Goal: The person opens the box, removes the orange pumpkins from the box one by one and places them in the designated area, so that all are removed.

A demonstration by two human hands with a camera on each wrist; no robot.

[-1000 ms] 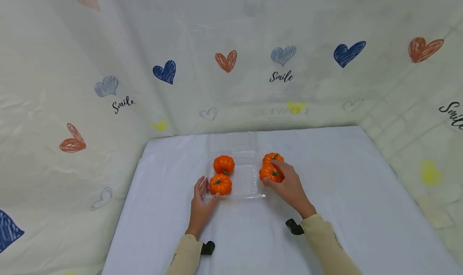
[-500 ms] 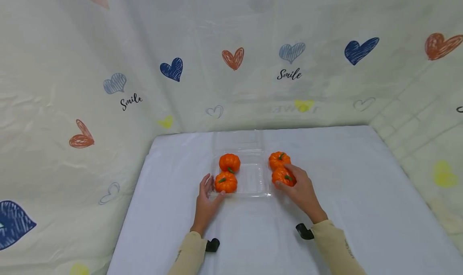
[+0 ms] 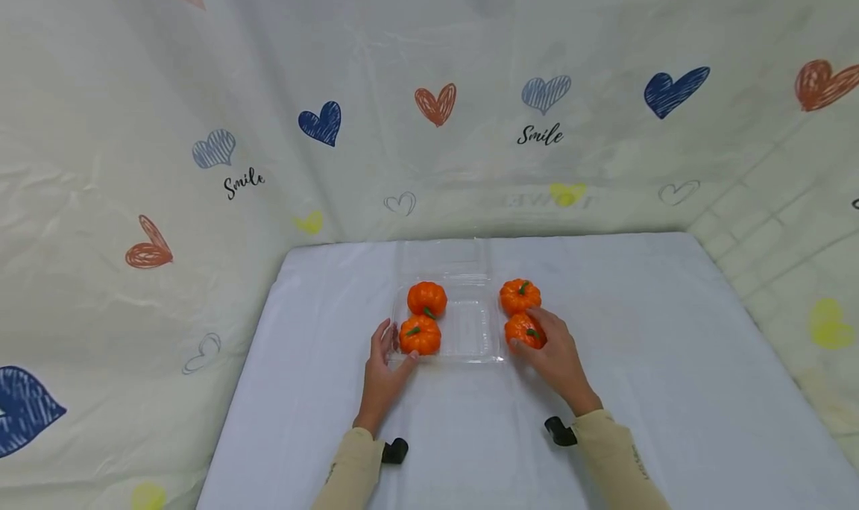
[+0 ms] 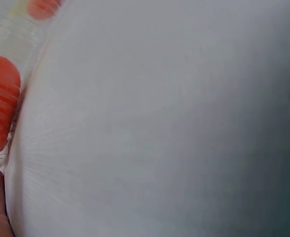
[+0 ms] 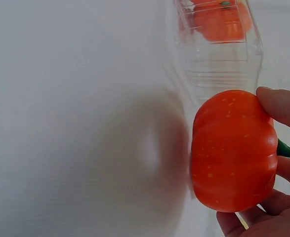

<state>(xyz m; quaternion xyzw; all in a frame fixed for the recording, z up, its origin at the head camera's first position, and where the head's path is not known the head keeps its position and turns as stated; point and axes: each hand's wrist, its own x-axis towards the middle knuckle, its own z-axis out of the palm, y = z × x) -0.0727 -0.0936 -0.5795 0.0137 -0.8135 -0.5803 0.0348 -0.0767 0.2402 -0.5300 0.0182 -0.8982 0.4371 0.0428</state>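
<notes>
A clear plastic clamshell box (image 3: 470, 329) lies with its lid (image 3: 444, 253) folded back. In its left half sit two small orange pumpkins, a rear one (image 3: 426, 299) and a front one (image 3: 420, 335), green stems showing. My left hand (image 3: 382, 383) holds the box's front left corner, thumb at the front edge and fingers along the left side. To the right of the box my right hand (image 3: 558, 357) grips another orange pumpkin (image 5: 233, 150) between thumb and fingers, its stem toward the palm in the right wrist view. Just behind it is one more pumpkin (image 3: 520, 297).
White cloth (image 3: 463, 435) covers the table, whose back edge meets a hanging sheet (image 3: 470, 174) printed with hearts. Each wrist carries a black camera, a left one (image 3: 395, 451) and a right one (image 3: 560, 431).
The pumpkin in my right hand has shifted right and toward me, from overlapping the rear one to in front of it. My left hand stays on the box; the head view has shifted slightly.
</notes>
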